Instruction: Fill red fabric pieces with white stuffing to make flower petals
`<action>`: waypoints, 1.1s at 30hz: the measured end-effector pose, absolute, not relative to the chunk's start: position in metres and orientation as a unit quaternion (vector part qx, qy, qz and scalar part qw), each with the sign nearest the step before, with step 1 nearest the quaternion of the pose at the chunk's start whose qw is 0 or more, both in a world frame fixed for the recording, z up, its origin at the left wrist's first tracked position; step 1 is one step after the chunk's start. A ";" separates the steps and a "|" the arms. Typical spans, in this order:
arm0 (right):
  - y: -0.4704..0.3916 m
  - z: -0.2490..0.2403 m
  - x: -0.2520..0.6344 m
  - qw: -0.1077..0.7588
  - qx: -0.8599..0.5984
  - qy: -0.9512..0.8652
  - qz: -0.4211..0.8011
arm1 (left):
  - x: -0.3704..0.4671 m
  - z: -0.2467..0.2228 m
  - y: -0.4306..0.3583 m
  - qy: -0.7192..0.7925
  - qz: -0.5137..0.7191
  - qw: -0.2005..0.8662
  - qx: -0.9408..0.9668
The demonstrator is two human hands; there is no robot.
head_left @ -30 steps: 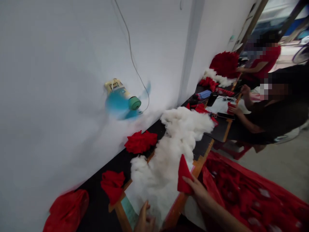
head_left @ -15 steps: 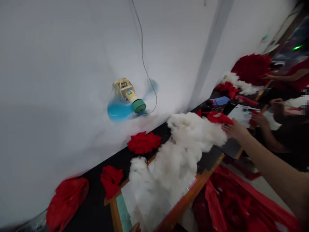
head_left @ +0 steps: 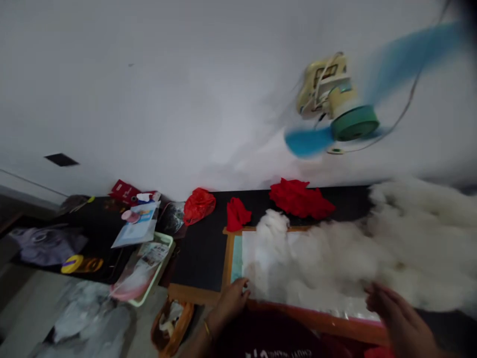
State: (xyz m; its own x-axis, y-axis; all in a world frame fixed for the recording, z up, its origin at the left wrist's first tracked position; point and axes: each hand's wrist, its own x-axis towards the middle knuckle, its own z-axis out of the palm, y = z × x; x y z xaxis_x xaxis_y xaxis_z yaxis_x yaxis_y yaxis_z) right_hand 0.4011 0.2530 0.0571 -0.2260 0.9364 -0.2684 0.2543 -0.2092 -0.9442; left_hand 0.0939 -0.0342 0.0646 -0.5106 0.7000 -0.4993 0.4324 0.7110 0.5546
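Observation:
White fluffy stuffing (head_left: pixel 331 253) is spread in a long heap across the table and over a pale sheet (head_left: pixel 249 248). At the table's front edge, left of the heap, my left hand (head_left: pixel 233 300) has loosely bent fingers with a small gap between them and nothing visible inside. My right hand (head_left: pixel 398 315) is at the heap's front edge, its fingers drawn together and slightly blurred. Whatever they may hold is hidden. Behind the stuffing lie a large crumpled red cloth piece (head_left: pixel 300 199) and a smaller red cloth piece (head_left: pixel 237 215).
A wall fan (head_left: pixel 354 122) with blurred blue blades hangs above the table. Leftward are a red plastic bag (head_left: pixel 199 205), a green-rimmed tray (head_left: pixel 154 283), a jar with a yellow lid (head_left: pixel 72 264) and a basket (head_left: pixel 182 328). Clear plastic bags (head_left: pixel 89 315) lie on the floor.
My view has swung left, so the co-workers at right are out of sight. My right hand has left the red piece at the far right and is now by the stuffing; my left hand shows more fully.

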 end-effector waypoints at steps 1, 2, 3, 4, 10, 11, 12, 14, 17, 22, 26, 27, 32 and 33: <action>0.244 0.057 0.379 0.279 -0.526 -0.557 0.579 | 0.093 0.063 -0.033 0.848 0.185 0.367 0.334; 0.237 0.057 0.356 0.252 -0.508 -0.567 0.597 | 0.092 0.061 -0.033 0.846 0.186 0.369 0.337; 0.229 0.057 0.332 0.229 -0.485 -0.582 0.611 | 0.091 0.058 -0.033 0.843 0.188 0.372 0.342; 0.221 0.056 0.308 0.210 -0.459 -0.598 0.623 | 0.088 0.055 -0.033 0.838 0.188 0.375 0.348; 0.167 0.039 0.158 0.133 -0.255 -0.768 0.572 | 0.051 0.053 -0.040 0.828 0.181 0.377 0.374; 0.159 0.035 0.133 0.128 -0.215 -0.816 0.521 | 0.044 0.056 -0.042 0.828 0.182 0.377 0.374; 0.153 0.030 0.110 0.117 -0.182 -0.861 0.461 | 0.037 0.058 -0.045 0.828 0.182 0.378 0.372; 0.145 0.019 0.068 0.076 -0.144 -0.925 0.342 | 0.025 0.063 -0.055 0.827 0.188 0.382 0.367; 0.143 0.003 0.022 0.005 -0.163 -0.960 0.226 | 0.009 0.065 -0.077 0.822 0.222 0.382 0.359; 0.148 -0.006 -0.005 0.038 -0.211 -0.950 0.228 | -0.016 0.048 -0.118 0.830 0.272 0.386 0.296; 0.139 0.014 -0.005 0.127 -0.232 -0.893 0.364 | -0.038 0.040 -0.119 0.841 0.328 0.330 0.276; 0.134 0.022 -0.005 0.133 -0.243 -0.871 0.406 | -0.045 0.042 -0.113 0.842 0.352 0.293 0.286; 0.098 0.060 -0.003 0.124 -0.301 -0.753 0.571 | -0.074 0.063 -0.073 0.803 0.420 0.196 0.375; 0.091 0.064 -0.001 0.123 -0.315 -0.725 0.600 | -0.077 0.066 -0.068 0.794 0.424 0.203 0.386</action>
State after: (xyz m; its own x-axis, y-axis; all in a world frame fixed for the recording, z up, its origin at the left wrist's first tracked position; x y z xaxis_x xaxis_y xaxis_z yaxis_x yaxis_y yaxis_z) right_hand -0.0014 0.0907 0.0639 -0.7708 0.6048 -0.2000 0.3097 0.0815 -0.9473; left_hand -0.0774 -0.0676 0.0658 -0.6191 0.7853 0.0060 0.4416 0.3419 0.8295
